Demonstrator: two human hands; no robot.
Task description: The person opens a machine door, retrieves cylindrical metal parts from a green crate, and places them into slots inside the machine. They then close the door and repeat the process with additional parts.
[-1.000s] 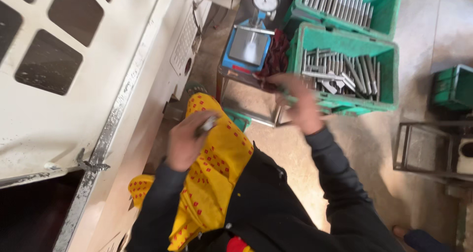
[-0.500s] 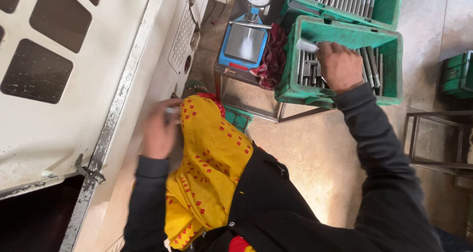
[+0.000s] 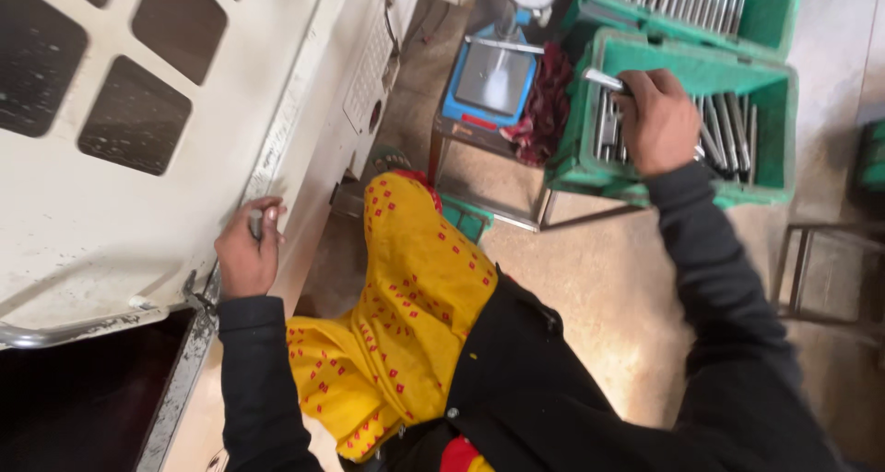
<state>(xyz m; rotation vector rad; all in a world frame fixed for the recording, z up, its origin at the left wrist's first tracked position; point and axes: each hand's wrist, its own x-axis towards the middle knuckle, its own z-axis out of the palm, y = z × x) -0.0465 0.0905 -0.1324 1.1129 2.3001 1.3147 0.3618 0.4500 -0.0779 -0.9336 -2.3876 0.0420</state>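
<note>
The right hand (image 3: 659,122) is over the nearer green crate (image 3: 682,62), fingers curled around a steel rod (image 3: 604,80) whose end juts out to the left above the other rods (image 3: 728,131) lying in the crate. The left hand (image 3: 247,251) rests against the edge of the white machine panel (image 3: 138,177), closed around a small metal piece (image 3: 258,221). Just beside the crate lie a dark red rag (image 3: 546,103) and a blue gauge stand (image 3: 489,76), with a second green crate (image 3: 691,2) of rods behind
</note>
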